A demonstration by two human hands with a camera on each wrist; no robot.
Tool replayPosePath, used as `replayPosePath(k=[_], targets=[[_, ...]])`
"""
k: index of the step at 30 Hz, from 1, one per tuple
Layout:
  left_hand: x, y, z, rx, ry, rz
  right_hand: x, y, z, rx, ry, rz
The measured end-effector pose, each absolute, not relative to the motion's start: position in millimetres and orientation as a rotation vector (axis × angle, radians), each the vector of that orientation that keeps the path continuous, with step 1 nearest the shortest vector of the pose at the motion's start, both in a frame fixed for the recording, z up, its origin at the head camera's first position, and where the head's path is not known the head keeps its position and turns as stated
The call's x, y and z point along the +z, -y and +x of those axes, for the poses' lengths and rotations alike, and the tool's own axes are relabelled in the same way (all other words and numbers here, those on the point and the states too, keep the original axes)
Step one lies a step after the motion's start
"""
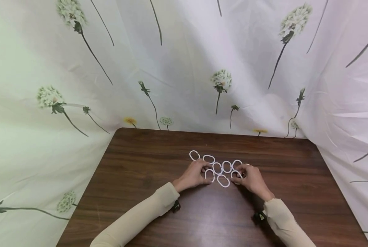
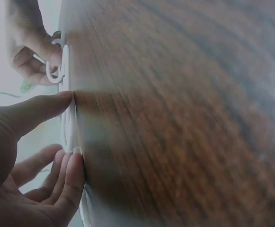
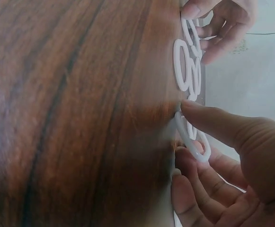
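White oval rings, some visibly gapped, lie in a cluster on the dark wood table (image 1: 140, 164). My left hand (image 1: 193, 174) holds the cluster's front-left ring (image 1: 209, 169) between thumb and fingers, with the ring low against the wood. On the other side, my right hand (image 1: 254, 179) pinches a ring (image 3: 185, 137), which leans up from the table in the right wrist view. Between the hands, one ring (image 1: 224, 186) lies flat at the front. Behind it several more sit edge to edge, including one at the centre (image 1: 223, 167). The right fingers partly cover a ring behind them.
A separate-looking ring (image 1: 190, 156) marks the far left end of the cluster. The white rim of another (image 1: 247, 164) peeks out behind the right hand. Behind the table's back edge hangs a pale curtain (image 1: 184, 85) printed with dandelions.
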State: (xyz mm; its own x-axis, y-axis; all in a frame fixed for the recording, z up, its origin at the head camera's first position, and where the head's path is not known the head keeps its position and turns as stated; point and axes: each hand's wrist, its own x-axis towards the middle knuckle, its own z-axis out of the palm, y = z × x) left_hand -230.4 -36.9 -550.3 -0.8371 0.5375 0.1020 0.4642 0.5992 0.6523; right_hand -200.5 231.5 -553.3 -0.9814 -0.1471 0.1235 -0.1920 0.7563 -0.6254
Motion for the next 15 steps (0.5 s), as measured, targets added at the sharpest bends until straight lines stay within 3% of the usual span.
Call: replayPosePath(k=[15], targets=[[-549, 37, -227, 1.272, -2.560, 0.762, -542, -241, -202, 1.189, 2.901, 0.221]])
